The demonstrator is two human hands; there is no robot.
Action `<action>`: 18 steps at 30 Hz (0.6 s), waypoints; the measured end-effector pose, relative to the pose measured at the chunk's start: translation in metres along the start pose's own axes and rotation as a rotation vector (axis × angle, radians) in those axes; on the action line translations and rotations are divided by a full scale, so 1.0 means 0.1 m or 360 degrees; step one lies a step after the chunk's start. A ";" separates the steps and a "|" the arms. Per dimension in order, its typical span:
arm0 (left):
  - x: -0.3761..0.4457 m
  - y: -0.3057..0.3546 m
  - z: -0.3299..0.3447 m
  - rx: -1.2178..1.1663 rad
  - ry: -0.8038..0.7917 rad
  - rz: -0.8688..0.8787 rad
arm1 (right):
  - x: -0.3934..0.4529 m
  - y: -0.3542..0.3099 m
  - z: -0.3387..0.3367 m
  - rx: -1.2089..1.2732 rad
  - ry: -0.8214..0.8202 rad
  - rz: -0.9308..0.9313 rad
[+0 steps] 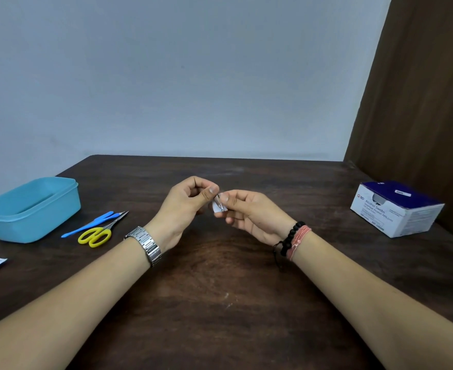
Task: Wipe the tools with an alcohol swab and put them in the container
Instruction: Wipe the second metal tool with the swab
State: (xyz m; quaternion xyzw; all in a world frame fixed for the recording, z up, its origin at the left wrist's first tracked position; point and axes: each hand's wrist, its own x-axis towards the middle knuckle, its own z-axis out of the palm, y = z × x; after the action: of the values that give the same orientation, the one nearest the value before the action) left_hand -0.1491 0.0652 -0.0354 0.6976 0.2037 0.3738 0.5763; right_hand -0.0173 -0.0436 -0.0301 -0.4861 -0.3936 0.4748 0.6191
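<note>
table (220, 303): dark wood, matt, worn grain | container (33, 217): blue plastic, smooth, slight sheen | scissors (99, 232): yellow plastic handles, bright metal blades | swab box (398, 209): printed cardboard | watch (146, 244): brushed metal links

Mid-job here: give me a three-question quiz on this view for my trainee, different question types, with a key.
1. True or false: the scissors lie inside the blue container.
2. Multiple choice: what does the right hand pinch? A) the white swab B) the scalpel C) the swab box
3. Fill in: the left hand pinches a thin metal tool whose tip meets the ____.

Key: 1. False; they lie on the table beside it. 2. A. 3. swab.
</note>
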 end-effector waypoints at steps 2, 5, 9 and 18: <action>0.00 0.00 -0.01 -0.0007 -0.0007 0.0006 | 0.00 -0.01 -0.01 0.0093 0.0018 0.0023; 0.01 -0.01 -0.02 -0.0001 -0.0024 0.0008 | 0.00 0.00 -0.02 0.0115 0.0013 0.0035; 0.00 -0.01 -0.03 -0.0027 -0.0068 0.0008 | 0.00 -0.01 -0.03 0.0070 -0.0019 0.0022; -0.01 0.01 -0.02 -0.0082 -0.0148 0.0068 | 0.00 -0.01 -0.06 0.0021 -0.0047 0.0011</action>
State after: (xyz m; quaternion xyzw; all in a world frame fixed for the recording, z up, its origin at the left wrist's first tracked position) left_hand -0.1509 0.0654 -0.0345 0.7033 0.1520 0.3584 0.5948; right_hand -0.0118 -0.0452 -0.0302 -0.4764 -0.3979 0.4866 0.6148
